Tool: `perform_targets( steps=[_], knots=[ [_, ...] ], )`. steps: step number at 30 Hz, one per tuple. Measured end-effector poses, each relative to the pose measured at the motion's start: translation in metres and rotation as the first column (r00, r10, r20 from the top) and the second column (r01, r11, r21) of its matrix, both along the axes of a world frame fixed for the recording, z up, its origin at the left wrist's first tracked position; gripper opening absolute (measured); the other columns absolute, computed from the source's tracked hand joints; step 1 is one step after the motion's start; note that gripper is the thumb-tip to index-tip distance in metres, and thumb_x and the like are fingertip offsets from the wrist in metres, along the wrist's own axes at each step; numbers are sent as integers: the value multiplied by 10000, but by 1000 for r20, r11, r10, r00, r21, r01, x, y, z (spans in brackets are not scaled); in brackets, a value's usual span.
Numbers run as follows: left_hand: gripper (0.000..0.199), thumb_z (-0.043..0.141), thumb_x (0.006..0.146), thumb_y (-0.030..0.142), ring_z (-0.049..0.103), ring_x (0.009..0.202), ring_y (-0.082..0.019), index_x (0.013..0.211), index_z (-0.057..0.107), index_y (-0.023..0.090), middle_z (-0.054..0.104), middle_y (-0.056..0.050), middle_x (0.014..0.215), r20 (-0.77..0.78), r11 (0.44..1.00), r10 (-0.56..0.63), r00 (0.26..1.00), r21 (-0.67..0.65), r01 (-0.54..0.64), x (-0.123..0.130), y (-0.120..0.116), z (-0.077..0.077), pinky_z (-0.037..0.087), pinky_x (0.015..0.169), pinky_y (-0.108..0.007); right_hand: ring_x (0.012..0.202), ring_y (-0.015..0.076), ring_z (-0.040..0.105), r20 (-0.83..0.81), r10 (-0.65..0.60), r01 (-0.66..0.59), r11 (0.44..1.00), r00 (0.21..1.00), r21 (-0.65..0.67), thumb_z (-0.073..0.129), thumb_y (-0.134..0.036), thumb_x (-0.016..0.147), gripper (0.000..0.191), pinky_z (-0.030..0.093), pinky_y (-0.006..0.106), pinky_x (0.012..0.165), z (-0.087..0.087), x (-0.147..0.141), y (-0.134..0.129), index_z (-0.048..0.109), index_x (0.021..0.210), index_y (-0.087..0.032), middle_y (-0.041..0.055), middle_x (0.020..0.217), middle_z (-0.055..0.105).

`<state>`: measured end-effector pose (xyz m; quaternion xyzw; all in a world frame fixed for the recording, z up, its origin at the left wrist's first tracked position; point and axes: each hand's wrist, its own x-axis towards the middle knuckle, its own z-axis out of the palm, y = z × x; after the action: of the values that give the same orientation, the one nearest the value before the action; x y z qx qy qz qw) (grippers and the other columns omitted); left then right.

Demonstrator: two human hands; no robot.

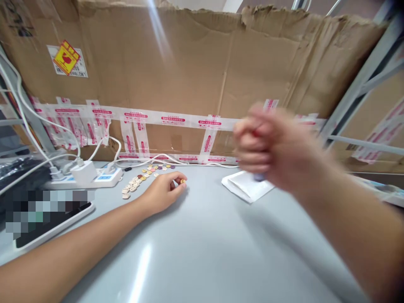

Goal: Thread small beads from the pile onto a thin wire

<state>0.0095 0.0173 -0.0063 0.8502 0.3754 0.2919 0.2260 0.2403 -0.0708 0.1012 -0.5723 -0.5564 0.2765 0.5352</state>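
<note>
Resting on the grey table, my left hand (166, 190) pinches a small yellow button-like piece (182, 181) between thumb and fingertips. Just left of it lie several small flat pieces, pale cream ones (131, 185) in a cluster and yellow, pink and purple ones (158, 168) behind. My right hand (261, 143) is raised in a closed fist, blurred by motion. A dark bluish end of something (259, 176) shows below the fist; what it is I cannot make out. Beneath that hand lies a white paper packet (246, 187).
At the left, a phone (53, 225) lies on the table in front of a white power strip (104, 179) with plugs and cables. A large taped cardboard box (176, 67) stands along the back. Metal shelf posts (360, 84) rise at the right.
</note>
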Motion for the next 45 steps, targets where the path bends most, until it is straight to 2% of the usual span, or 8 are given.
perform_targets(
  steps=[3, 6, 8, 14, 21, 32, 40, 45],
  knots=[
    [308, 573, 841, 422, 589, 646, -149, 1025, 680, 199, 706, -32, 889, 80, 999, -3, 997, -36, 6, -1, 6, -4, 476, 619, -286, 386, 84, 285, -149, 136, -169, 957, 979, -237, 366, -393, 946, 301, 240, 245, 394, -44, -28, 12, 473, 723, -221, -73, 518, 327],
    [329, 591, 825, 416, 627, 723, -177, 1050, 695, 198, 726, -50, 950, 142, 998, -18, 990, -57, 26, -2, 9, -6, 506, 675, -310, 516, 126, 436, 213, 253, -204, 953, 944, -225, 387, -354, 928, 258, 329, 256, 486, -85, -43, 17, 534, 760, -225, -34, 595, 467],
    [341, 585, 830, 415, 644, 770, -192, 1062, 710, 199, 738, -51, 965, 151, 996, -36, 988, -75, 48, -1, 7, -6, 514, 711, -317, 595, 147, 485, 407, 249, -189, 965, 879, -181, 396, -330, 922, 256, 355, 269, 565, -97, -45, 15, 562, 754, -231, -20, 637, 526],
    [422, 522, 872, 380, 648, 760, -186, 1201, 683, 170, 755, -55, 944, 139, 986, -66, 988, -140, 86, 2, -3, -3, 522, 721, -307, 611, 157, 476, 587, 233, -187, 973, 775, -139, 415, -322, 927, 282, 321, 282, 612, -94, -42, 9, 540, 690, -232, -24, 630, 539],
    [312, 521, 889, 401, 599, 662, -145, 1006, 726, 197, 743, -7, 855, 158, 985, -99, 982, -127, 120, 2, -2, -5, 483, 648, -269, 570, 144, 393, 630, 250, -230, 966, 735, -116, 433, -321, 932, 325, 285, 275, 572, -92, -38, 7, 508, 633, -216, -30, 584, 456],
    [398, 539, 883, 420, 621, 766, -171, 1144, 712, 174, 738, -32, 873, 113, 986, -97, 989, -127, 111, -3, -11, 2, 492, 753, -281, 695, 165, 572, 737, 273, -332, 941, 619, -70, 447, -267, 962, 306, 365, 270, 678, -87, -35, 2, 731, 864, -210, 41, 806, 716],
    [384, 517, 901, 393, 632, 814, -183, 1149, 704, 167, 738, -46, 951, 106, 988, -82, 991, -122, 95, -5, -9, 3, 492, 779, -290, 643, 154, 500, 713, 244, -306, 951, 658, -43, 428, -308, 960, 331, 330, 273, 639, -90, -34, 4, 656, 743, -205, 10, 703, 637],
    [403, 472, 921, 332, 634, 809, -160, 1229, 667, 161, 734, -45, 1005, 126, 977, -116, 985, -162, 136, -6, -7, 1, 491, 785, -278, 627, 161, 487, 655, 185, -179, 981, 733, -76, 425, -309, 921, 323, 327, 274, 614, -95, -25, 11, 651, 717, -203, 1, 654, 602]
  ],
)
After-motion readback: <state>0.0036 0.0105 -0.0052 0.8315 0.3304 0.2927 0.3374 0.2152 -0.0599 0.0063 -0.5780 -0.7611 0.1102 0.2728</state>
